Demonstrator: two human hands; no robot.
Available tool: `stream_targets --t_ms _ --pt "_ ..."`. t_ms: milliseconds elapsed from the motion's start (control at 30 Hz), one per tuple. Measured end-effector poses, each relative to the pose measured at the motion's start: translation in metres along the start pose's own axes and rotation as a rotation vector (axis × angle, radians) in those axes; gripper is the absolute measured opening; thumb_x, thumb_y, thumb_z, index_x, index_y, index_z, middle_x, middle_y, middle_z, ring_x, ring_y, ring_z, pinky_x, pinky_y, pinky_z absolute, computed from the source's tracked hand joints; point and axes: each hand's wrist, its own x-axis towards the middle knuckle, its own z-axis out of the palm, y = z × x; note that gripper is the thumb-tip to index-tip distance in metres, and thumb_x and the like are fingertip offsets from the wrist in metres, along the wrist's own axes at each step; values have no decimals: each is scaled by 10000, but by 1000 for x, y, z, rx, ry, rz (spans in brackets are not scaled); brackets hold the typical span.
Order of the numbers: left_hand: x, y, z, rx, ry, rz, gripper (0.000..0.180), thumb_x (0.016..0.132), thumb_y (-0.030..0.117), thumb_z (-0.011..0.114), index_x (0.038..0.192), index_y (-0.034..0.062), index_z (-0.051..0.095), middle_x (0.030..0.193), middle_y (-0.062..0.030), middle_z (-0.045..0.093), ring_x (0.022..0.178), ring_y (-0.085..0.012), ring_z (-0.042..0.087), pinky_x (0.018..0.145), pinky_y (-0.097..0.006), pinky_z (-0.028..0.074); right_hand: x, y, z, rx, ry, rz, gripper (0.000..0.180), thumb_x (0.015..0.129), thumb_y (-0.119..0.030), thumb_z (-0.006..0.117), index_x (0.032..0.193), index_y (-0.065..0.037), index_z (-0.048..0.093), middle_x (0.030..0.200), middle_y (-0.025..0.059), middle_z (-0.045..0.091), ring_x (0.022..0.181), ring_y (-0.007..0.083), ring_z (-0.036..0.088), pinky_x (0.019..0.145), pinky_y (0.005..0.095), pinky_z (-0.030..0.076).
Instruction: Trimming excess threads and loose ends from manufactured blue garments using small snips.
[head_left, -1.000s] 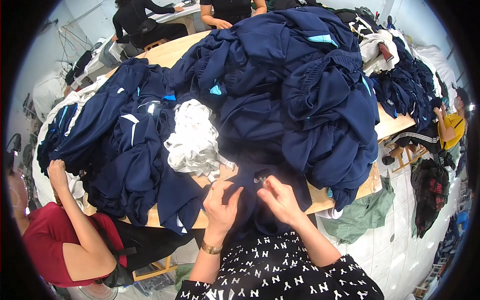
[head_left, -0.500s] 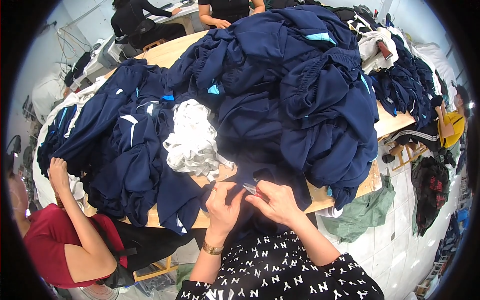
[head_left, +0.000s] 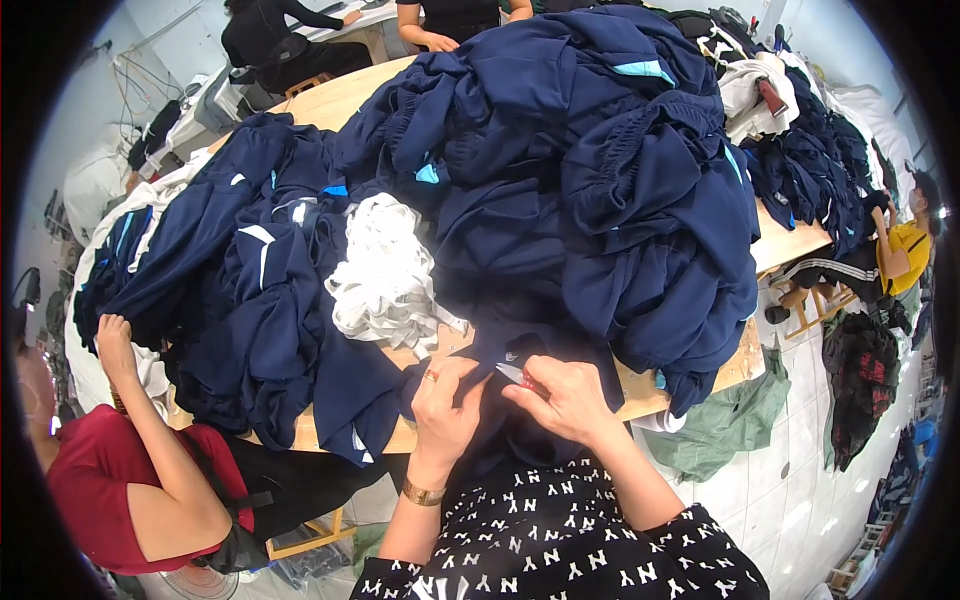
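Near the table's front edge, my left hand (head_left: 443,412) is closed, thumb and forefinger pinching the edge of a navy garment (head_left: 520,343). Just to its right, my right hand (head_left: 572,398) is wrapped round small thread snips (head_left: 510,373). Their pale pointed blades face the left fingertips, a small gap apart, and a bit of red handle shows between the fingers. The held cloth hangs over the table edge toward my lap, partly hidden by both hands. Beyond the left hand lies a tangled heap of white elastic band (head_left: 383,275).
A tall pile of navy garments (head_left: 510,225) with light blue patches covers much of the wooden table (head_left: 745,360). At left, a co-worker in a red top (head_left: 130,490) holds navy cloth. Another in yellow (head_left: 905,250) sits at right. A green plastic sheet (head_left: 715,440) lies on the floor.
My right hand has shifted slightly right with the snips, whose tips have moved off the left fingertips. The left hand has risen slightly, still pinching the cloth.
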Motion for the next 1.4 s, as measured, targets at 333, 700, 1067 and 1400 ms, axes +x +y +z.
stream_targets --t_ms 333,700,1067,1400 --pt "0 -3 -2 40 6 90 237 688 -82 658 901 5 602 865 -134 627 813 -305 613 724 -350 496 4 0 -3 -186 10 -110 383 789 -425 677 718 -84 518 597 38 513 459 233 532 443 315 392" --pt "-1 -2 -1 30 15 93 231 676 -58 693 882 15 619 870 -124 629 805 -286 620 712 -339 505 8 -1 0 183 74 136 364 822 -356 673 765 -50 485 608 78 514 501 293 519 488 341 417" --pt "-7 -20 -10 95 -251 -108 490 678 339 790 1032 58 601 911 -126 622 866 -311 577 804 -389 441 21 5 -6 1126 160 352 357 804 35 657 823 -119 336 809 6 509 744 60 486 672 196 401" --pt "12 -42 -111 408 360 -211 403 597 -150 480 931 33 612 850 -66 550 733 -173 532 637 -271 428 16 8 -59 727 615 127 342 836 34 630 826 -116 322 794 9 463 704 63 406 659 180 339"
